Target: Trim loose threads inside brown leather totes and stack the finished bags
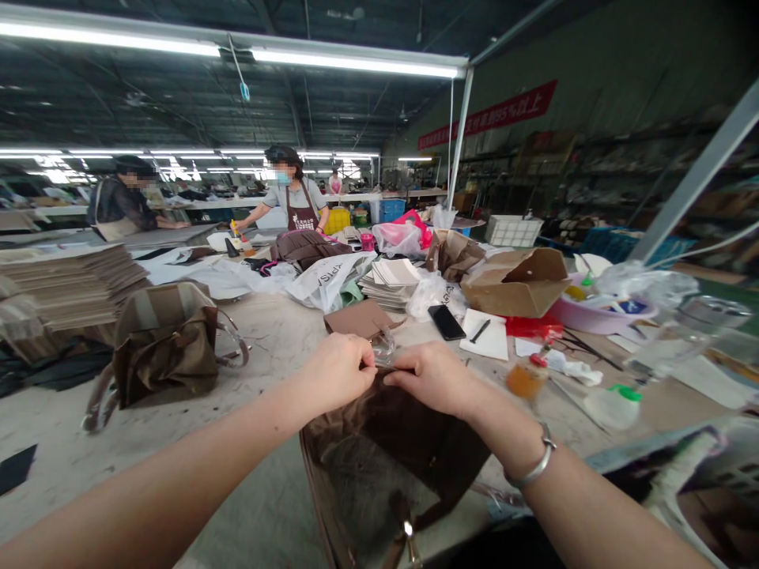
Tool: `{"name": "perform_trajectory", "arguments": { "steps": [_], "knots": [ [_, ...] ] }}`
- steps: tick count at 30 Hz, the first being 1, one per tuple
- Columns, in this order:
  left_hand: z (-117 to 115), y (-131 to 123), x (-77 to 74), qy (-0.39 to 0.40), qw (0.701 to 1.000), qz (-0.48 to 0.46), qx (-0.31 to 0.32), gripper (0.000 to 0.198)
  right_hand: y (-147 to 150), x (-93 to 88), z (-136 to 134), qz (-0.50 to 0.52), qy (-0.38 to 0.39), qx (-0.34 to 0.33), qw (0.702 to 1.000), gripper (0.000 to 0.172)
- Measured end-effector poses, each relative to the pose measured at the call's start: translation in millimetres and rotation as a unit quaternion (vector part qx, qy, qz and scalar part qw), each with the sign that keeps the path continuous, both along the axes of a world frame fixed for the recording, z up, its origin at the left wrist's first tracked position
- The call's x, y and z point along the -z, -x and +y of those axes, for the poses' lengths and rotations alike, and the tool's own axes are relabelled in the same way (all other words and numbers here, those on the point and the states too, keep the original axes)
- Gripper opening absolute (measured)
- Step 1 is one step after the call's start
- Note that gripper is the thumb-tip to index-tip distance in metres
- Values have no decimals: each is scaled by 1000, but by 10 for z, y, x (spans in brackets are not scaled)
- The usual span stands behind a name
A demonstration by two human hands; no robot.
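A brown handbag (pixel 409 442) lies in front of me, its near part low in the view with a shiny metal clasp (pixel 408 528). At its far edge my left hand (pixel 341 367) is closed, thumb and fingers pinched together on the bag's edge. Close by on the right, my right hand (pixel 436 375) pinches the same edge, with clear plastic wrap (pixel 384 345) between the two hands. The exact part under my fingertips is hidden. Just beyond my hands lies a flat brown flap (pixel 359 318).
Another brown bag (pixel 169 348) stands at left by stacked boards (pixel 77 284). Rightward lie a phone (pixel 447 322), a pen (pixel 480 331), a jar of amber liquid (pixel 526 378), a green-capped bottle (pixel 617 405) and a purple basin (pixel 605 312). A co-worker in an apron (pixel 300 207) stands across the table.
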State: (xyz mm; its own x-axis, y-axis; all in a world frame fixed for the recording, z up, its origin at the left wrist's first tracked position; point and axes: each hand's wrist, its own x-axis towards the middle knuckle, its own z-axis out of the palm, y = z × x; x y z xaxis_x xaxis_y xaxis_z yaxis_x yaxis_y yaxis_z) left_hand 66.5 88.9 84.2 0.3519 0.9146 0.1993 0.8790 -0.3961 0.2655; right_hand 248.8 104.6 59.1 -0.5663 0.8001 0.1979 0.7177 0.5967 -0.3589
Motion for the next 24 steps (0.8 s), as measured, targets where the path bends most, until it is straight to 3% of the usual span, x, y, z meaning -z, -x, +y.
{"name": "perform_trajectory", "arguments": {
  "steps": [4, 10, 14, 18, 21, 24],
  "knots": [
    [3, -23, -1, 3, 1000, 14, -13, 16, 0, -19, -19, -4, -4, 2, 1000, 24],
    [30, 14, 44, -1, 1000, 1, -7, 12, -3, -94, -31, 27, 63, -38, 997, 36],
    [8, 113, 30, 50, 994, -93, 17, 7, 102, -154, 6, -41, -4, -29, 999, 23],
    [-115, 283, -24, 133, 961, -242, -5, 48, 168, -165, 25, -88, -50, -30, 994, 21],
    [-218, 391, -38, 116, 981, -146, -44, 55, 160, -156, 23, -78, -40, -22, 996, 20],
    [-271, 452, -24, 88, 996, -3, -24, 23, 143, -149, 11, -68, -38, -15, 997, 25]
  ]
}}
